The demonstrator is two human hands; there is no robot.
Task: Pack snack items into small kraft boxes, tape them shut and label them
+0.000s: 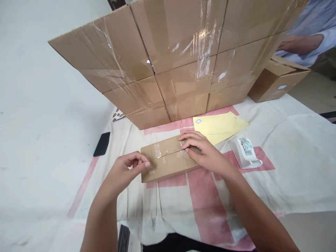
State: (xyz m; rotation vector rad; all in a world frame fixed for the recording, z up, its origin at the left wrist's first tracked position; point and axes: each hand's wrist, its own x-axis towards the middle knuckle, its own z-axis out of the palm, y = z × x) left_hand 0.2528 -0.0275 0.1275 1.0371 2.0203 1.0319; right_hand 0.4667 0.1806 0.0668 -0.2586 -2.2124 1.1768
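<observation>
A flat brown cardboard box (168,159) lies on the cloth in front of me, its lid seam crossed by short strips of clear tape (158,150). Over the box's left end, my left hand (132,167) is closed in a pinch, thumb against forefinger. Whatever is between those fingertips is too small to make out, perhaps a bit of clear tape. My right hand (198,148) rests on the right part of the lid. Its fingers are stretched apart, with the fingertips touching a strip of tape at the seam.
Behind stands a wall of taped cardboard boxes (183,77). A yellow envelope (220,126) and a white tape dispenser (244,154) lie to the right. A black phone (102,144) is at left. Another box (275,78) stands back right, near a person's arm (301,43).
</observation>
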